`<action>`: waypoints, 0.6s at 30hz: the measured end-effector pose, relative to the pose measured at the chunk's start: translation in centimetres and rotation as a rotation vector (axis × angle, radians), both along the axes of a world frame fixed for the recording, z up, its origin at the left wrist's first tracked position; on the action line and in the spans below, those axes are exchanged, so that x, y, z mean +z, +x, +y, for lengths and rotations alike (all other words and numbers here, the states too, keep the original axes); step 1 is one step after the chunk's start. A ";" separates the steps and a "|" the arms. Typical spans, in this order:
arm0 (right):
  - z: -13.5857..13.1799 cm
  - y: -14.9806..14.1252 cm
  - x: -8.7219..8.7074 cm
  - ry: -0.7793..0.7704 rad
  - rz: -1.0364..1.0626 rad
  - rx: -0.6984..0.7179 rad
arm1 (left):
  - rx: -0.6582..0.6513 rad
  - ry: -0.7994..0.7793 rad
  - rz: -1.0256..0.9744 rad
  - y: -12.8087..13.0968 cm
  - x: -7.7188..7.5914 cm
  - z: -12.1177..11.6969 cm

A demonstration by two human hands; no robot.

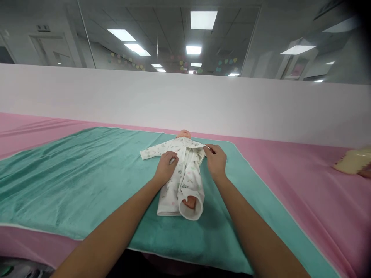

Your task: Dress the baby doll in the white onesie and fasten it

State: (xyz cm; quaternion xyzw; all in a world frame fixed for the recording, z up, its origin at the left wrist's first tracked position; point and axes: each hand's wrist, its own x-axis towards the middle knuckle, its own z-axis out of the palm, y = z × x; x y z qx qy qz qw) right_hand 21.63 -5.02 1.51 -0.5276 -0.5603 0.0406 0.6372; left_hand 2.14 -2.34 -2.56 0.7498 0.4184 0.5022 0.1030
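Observation:
A baby doll (183, 133) lies on its back, head toward the wall, in a loose white printed baby romper (171, 195). One sleeve stretches out to the left. A foot shows inside the round right leg opening, while the left leg lies flat. My left hand (166, 166) is at the left side of the romper's chest, thumb and fingers closed on the cloth. With my right hand (216, 158) I pinch the edge of the front flap at the doll's right side, lifting it a little. The other sleeve is mostly hidden behind this hand.
A green blanket (87, 185) is spread under the doll over a pink table cover (304, 185). Behind stands a low white wall (145, 100) with glass above. At the far right is a pale yellow object (352, 161), partly out of view.

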 end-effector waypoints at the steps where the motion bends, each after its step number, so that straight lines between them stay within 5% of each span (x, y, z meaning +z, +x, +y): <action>1: 0.0 0.1 0.0 -0.002 0.000 0.010 | -0.004 0.001 -0.002 0.0 0.0 0.0; 11: -1.2 -0.3 -2.7 -0.166 -0.459 0.228 | 0.071 -0.180 -0.070 -0.6 1.4 -1.8; 18: 0.3 1.8 -5.0 -0.355 -0.110 0.227 | 0.073 -0.239 -0.141 -0.9 1.6 -1.8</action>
